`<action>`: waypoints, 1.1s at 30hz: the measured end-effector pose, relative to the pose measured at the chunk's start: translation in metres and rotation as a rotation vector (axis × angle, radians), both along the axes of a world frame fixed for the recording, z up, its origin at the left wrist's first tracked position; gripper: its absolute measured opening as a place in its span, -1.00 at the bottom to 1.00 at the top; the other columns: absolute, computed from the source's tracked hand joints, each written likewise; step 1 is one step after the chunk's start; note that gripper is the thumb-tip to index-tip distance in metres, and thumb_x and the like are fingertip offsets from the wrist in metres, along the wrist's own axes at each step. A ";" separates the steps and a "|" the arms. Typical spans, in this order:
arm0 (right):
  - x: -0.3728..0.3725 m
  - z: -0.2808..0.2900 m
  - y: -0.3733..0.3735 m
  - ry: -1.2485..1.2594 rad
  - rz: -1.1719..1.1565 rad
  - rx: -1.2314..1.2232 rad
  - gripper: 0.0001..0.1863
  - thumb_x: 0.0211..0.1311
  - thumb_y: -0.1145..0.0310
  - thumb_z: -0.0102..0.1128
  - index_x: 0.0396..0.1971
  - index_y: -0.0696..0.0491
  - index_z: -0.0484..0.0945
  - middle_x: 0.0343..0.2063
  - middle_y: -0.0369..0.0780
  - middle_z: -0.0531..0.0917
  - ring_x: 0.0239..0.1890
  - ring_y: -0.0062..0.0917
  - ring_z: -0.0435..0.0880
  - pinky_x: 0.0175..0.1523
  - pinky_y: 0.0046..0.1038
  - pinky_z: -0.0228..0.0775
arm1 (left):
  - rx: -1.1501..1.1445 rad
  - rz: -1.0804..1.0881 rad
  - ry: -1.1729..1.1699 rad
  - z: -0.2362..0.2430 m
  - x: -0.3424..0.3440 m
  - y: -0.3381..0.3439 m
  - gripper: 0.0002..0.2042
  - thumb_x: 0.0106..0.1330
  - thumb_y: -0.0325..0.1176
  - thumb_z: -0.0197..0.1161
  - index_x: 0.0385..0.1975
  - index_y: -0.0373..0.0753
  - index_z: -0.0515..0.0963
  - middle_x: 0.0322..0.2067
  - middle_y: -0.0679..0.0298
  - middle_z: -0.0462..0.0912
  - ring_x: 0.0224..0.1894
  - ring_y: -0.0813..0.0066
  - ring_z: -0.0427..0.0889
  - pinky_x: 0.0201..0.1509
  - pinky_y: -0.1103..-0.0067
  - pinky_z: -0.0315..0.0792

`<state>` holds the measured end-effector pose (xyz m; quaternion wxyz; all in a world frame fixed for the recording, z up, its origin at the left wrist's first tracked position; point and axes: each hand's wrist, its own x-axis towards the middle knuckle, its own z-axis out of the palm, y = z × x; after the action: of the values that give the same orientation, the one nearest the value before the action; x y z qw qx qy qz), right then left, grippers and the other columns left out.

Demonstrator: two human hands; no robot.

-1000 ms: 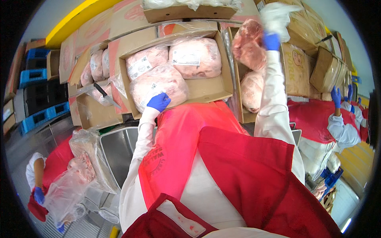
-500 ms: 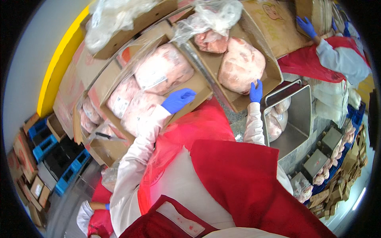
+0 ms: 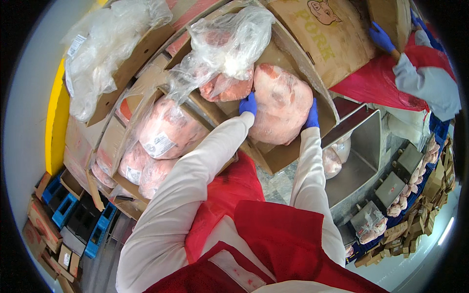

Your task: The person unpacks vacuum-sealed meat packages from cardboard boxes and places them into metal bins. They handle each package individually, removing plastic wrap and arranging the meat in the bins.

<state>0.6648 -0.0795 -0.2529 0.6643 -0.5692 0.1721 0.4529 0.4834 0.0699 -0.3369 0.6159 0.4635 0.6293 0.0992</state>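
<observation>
A large, rounded piece of raw meat (image 3: pixel 282 105), pale pink and without a wrapper, sits at the near end of a cardboard box (image 3: pixel 323 83). My left hand (image 3: pixel 248 103), in a blue glove, presses on its left side. My right hand (image 3: pixel 312 115), gloved alike, is wrapped round its right side; the fingers of both hands are partly hidden. Beyond my left hand, in the same box, a second piece of meat (image 3: pixel 227 88) lies partly under a crumpled clear plastic bag (image 3: pixel 239 41).
To the left, another box holds plastic-wrapped meat pieces (image 3: pixel 171 128). A steel tub (image 3: pixel 359 158) with wrapped meat stands at the right. Beyond is a closed carton (image 3: pixel 322 36) with a pig drawing. A co-worker's gloved hand (image 3: pixel 382 38) touches a box at the far right.
My left hand has moved right, from above the wrapped meat to the left side of the unwrapped piece. My right hand has moved farther along its right side. The view has shifted.
</observation>
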 end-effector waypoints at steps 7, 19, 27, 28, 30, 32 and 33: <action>0.030 -0.020 -0.007 0.030 0.069 0.031 -0.33 0.31 -0.14 -0.31 0.17 0.10 0.27 0.15 -0.20 0.37 0.19 -0.37 0.30 0.30 -0.37 0.04 | -0.024 -0.113 -0.183 0.025 -0.002 0.021 -0.40 0.30 0.07 -0.10 0.16 -0.31 0.27 0.21 0.05 0.26 0.27 0.09 0.17 0.31 0.43 0.07; -0.020 0.049 0.024 -0.078 0.100 0.160 -0.52 0.30 0.09 -0.20 0.06 0.11 0.38 0.01 -0.18 0.50 0.03 -0.38 0.48 0.15 -0.30 0.30 | 0.008 -0.313 0.074 0.182 -0.041 0.019 -0.34 0.16 0.11 0.10 -0.07 -0.49 0.30 -0.05 -0.23 0.34 0.02 -0.10 0.39 0.04 0.29 0.32; -0.126 0.147 0.106 -0.750 0.416 0.050 -0.59 0.32 0.20 -0.16 0.04 0.13 0.38 -0.02 -0.16 0.50 -0.03 -0.35 0.50 0.06 -0.31 0.36 | 0.234 -0.113 -0.056 0.313 -0.140 0.016 -0.09 -0.22 0.17 0.41 -0.03 -0.43 0.17 -0.10 -0.15 0.33 -0.01 -0.03 0.41 0.06 0.30 0.32; -0.144 0.160 0.114 -0.770 0.424 0.091 -0.58 0.32 0.20 -0.17 0.05 0.13 0.37 -0.01 -0.16 0.49 -0.02 -0.36 0.49 0.07 -0.31 0.35 | 0.296 -0.078 -0.061 0.325 -0.156 0.011 -0.09 -0.23 0.16 0.42 -0.03 -0.43 0.16 -0.09 -0.14 0.34 -0.02 -0.03 0.41 0.05 0.30 0.32; -0.172 0.189 0.136 -0.779 0.501 0.218 -0.57 0.33 0.18 -0.19 0.06 0.13 0.36 0.01 -0.16 0.47 0.00 -0.36 0.47 0.09 -0.32 0.32 | 0.352 0.093 -0.055 0.355 -0.193 0.000 -0.08 -0.27 0.15 0.44 -0.02 -0.40 0.17 -0.09 -0.10 0.34 -0.04 -0.03 0.42 0.03 0.27 0.33; -0.195 0.227 0.139 -0.753 0.551 0.337 -0.56 0.33 0.17 -0.20 0.08 0.12 0.34 0.02 -0.17 0.46 0.01 -0.37 0.45 0.11 -0.32 0.29 | 0.511 0.171 -0.050 0.377 -0.217 -0.017 -0.12 -0.25 0.11 0.46 -0.04 -0.38 0.20 -0.11 -0.09 0.36 -0.05 -0.01 0.44 0.02 0.28 0.34; -0.208 0.246 0.143 -0.732 0.593 0.399 -0.56 0.34 0.16 -0.21 0.08 0.12 0.33 0.03 -0.17 0.45 0.02 -0.37 0.44 0.12 -0.33 0.28 | 0.587 0.238 -0.028 0.391 -0.220 -0.027 -0.14 -0.24 0.10 0.46 -0.04 -0.37 0.21 -0.12 -0.09 0.37 -0.05 0.00 0.44 0.02 0.29 0.34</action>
<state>0.4572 0.0637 -0.0066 0.6196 -0.5770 -0.3307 0.4169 0.2632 0.0426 0.0541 0.4484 0.5432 0.6150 0.3545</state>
